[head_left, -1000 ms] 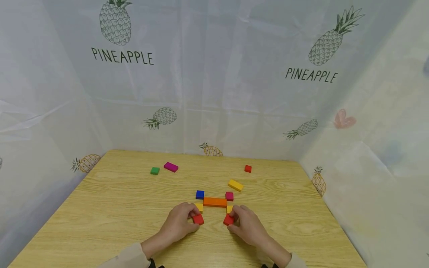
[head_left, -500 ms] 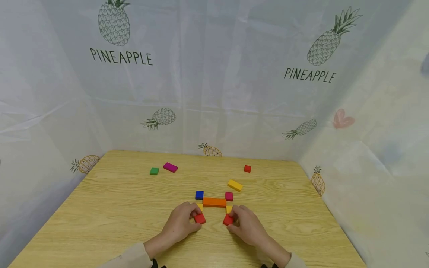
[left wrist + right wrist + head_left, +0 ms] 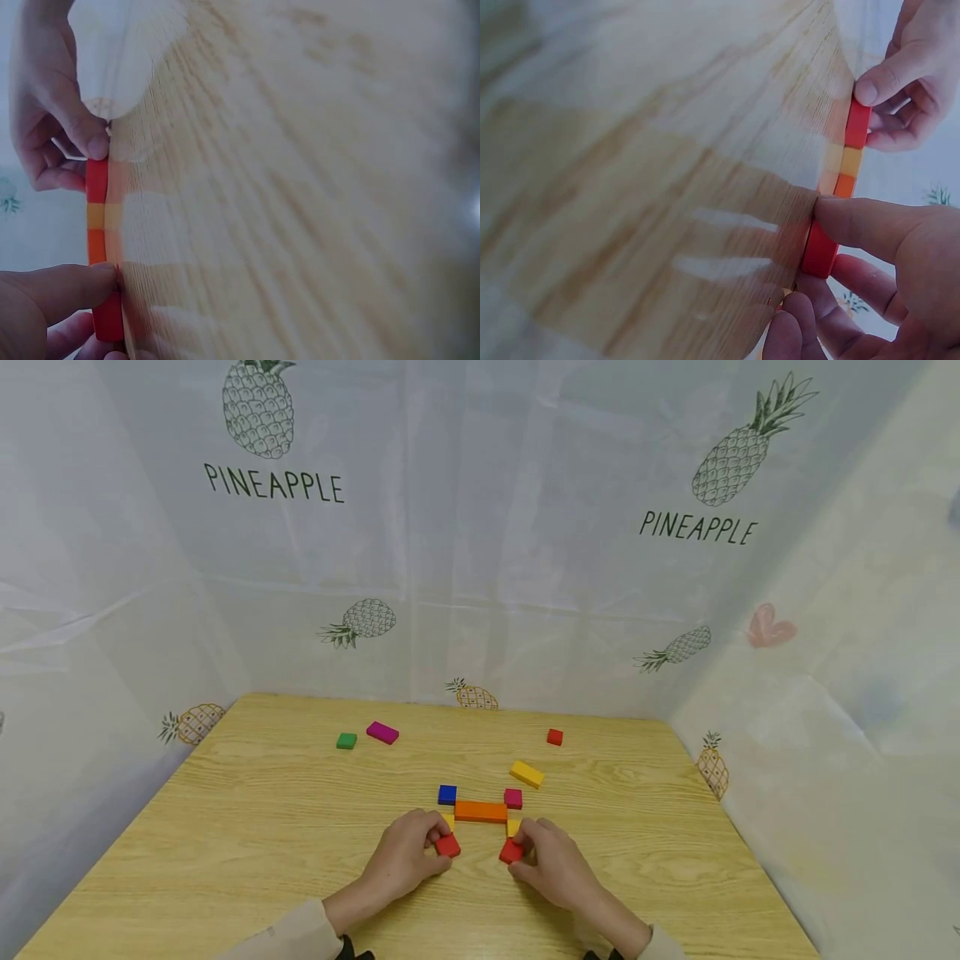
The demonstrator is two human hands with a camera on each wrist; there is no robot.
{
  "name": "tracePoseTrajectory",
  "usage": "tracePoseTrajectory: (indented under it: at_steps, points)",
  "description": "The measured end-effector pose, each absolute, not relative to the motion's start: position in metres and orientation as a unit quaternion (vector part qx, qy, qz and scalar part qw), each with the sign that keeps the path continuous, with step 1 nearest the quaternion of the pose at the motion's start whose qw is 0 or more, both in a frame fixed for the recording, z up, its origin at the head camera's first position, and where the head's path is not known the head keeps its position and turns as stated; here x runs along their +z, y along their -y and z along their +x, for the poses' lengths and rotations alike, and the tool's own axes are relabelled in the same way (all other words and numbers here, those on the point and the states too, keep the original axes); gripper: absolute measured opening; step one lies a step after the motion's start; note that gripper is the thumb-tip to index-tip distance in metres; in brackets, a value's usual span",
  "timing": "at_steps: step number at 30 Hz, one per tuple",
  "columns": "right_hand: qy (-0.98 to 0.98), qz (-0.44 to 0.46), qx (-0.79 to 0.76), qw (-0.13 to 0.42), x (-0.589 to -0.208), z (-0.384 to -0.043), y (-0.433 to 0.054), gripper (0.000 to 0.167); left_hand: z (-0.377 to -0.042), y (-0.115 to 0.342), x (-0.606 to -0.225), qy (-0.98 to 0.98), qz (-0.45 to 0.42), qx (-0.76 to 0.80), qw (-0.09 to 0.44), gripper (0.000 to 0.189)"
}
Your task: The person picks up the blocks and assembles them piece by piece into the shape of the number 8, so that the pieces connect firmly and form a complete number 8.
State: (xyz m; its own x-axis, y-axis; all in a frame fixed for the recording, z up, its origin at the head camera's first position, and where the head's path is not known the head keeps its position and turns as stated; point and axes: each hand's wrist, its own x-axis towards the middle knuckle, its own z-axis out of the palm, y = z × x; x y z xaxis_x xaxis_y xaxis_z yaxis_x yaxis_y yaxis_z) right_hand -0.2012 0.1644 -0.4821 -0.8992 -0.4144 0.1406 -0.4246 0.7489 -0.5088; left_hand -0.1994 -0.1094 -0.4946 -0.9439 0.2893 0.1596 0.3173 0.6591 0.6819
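Observation:
My left hand (image 3: 401, 857) pinches a small red block (image 3: 447, 846) on the table, just in front of a yellow block (image 3: 449, 821) that its fingers partly cover. On the other side, the thumb and fingers of my right hand (image 3: 558, 864) grip a second red block (image 3: 512, 852), close to another partly hidden yellow block (image 3: 513, 827). Between the yellow blocks and slightly farther back lies a long orange block (image 3: 481, 812). A blue block (image 3: 447, 794) sits at its far left corner, a crimson block (image 3: 513, 797) at its far right. Both red blocks appear low against the wood in the wrist views.
Farther back on the wooden table (image 3: 247, 793) lie a green block (image 3: 347, 741), a magenta block (image 3: 382, 732), a loose yellow block (image 3: 527, 774) and a red block (image 3: 555, 737). A pineapple-printed cloth (image 3: 480, 543) hangs behind and at both sides.
My left hand has shifted its red block slightly right and away from me, nearer the yellow block. The right hand and its red block have stayed nearly still.

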Motion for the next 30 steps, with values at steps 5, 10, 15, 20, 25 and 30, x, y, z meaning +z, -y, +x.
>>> tracePoseTrajectory:
  at_steps: [5,10,15,20,25,30]
  points:
    - [0.936,0.220,0.276,0.005,-0.4825,-0.2019,-0.1638,0.029,-0.2000,0.1098,-0.4953,0.912,-0.168,-0.373,0.026,0.030]
    - [0.936,0.217,0.278,0.005,-0.4835,-0.2026,-0.1641,0.029,-0.2001,0.1100,-0.4954,0.913,-0.168,-0.371,0.023,0.030]
    - [0.935,0.218,0.281,0.005,-0.4840,-0.2023,-0.1646,0.029,-0.2005,0.1099,-0.4950,0.912,-0.166,-0.374,0.016,0.030]
    - [0.934,0.216,0.284,0.004,-0.4836,-0.2020,-0.1648,0.029,-0.2004,0.1097,-0.4947,0.912,-0.163,-0.375,0.014,0.030]
    - [0.933,0.215,0.288,0.005,-0.4834,-0.2020,-0.1648,0.030,-0.2003,0.1097,-0.4943,0.911,-0.163,-0.379,0.014,0.030]
    - [0.931,0.216,0.293,0.008,-0.4837,-0.2012,-0.1644,0.030,-0.1999,0.1098,-0.4943,0.911,-0.163,-0.379,0.014,0.030]
